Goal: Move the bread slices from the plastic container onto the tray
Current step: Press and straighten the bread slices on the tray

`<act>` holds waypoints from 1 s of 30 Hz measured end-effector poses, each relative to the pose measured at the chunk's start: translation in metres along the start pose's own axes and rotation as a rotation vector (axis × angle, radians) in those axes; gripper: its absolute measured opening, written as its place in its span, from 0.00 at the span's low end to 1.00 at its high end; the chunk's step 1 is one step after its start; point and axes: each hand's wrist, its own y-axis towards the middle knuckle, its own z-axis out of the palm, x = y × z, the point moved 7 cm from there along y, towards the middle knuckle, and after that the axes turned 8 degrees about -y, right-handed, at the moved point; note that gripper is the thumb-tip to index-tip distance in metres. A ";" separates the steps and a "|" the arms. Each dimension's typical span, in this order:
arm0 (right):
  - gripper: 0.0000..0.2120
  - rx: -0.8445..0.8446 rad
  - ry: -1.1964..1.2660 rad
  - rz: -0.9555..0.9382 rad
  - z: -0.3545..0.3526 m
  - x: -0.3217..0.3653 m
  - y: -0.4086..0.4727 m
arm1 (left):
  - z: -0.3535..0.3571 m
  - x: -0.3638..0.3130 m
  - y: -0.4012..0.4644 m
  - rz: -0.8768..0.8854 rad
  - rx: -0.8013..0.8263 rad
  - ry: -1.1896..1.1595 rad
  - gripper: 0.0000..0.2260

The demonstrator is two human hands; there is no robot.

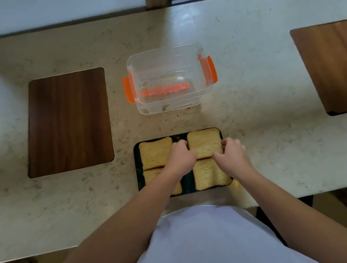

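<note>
Hands, left (180, 156) and right (232, 153), curl around 1 square porous bread slice (204, 143) on black tray (137, 161).

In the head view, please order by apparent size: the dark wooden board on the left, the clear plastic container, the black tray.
1. Dark wooden board on the left, clearly largest.
2. Clear plastic container with orange clips and black tray look similar; the arms hide part of the tray, so I leave them unranked.
</note>
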 end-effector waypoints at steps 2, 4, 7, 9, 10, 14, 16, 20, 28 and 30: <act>0.27 0.009 0.013 0.012 0.001 -0.002 0.001 | 0.001 0.000 0.004 -0.013 -0.017 -0.001 0.26; 0.28 0.030 0.049 0.028 0.002 -0.003 0.003 | 0.003 0.000 0.004 -0.026 -0.001 -0.006 0.26; 0.27 0.050 0.106 0.058 0.003 -0.004 0.006 | 0.004 0.001 0.000 -0.039 0.011 -0.001 0.26; 0.27 0.064 0.130 0.068 0.004 -0.003 0.008 | 0.003 0.002 -0.001 -0.035 0.006 0.016 0.26; 0.27 0.072 0.138 0.067 0.005 -0.001 0.008 | 0.003 0.002 -0.001 -0.032 0.008 0.019 0.24; 0.27 0.090 0.150 0.056 0.007 0.006 0.008 | -0.001 0.004 -0.006 -0.066 0.021 0.006 0.08; 0.27 0.102 0.149 0.048 0.008 0.010 0.007 | -0.003 0.009 -0.005 -0.074 0.020 0.015 0.15; 0.28 0.136 0.196 0.040 0.008 0.014 0.005 | -0.010 0.013 -0.005 -0.083 0.021 0.043 0.25; 0.23 0.122 0.257 0.071 0.004 -0.031 -0.005 | 0.006 0.033 -0.034 -0.129 0.101 -0.037 0.24; 0.21 0.137 0.220 0.067 0.007 -0.041 -0.008 | 0.016 0.041 -0.042 -0.177 0.155 -0.047 0.26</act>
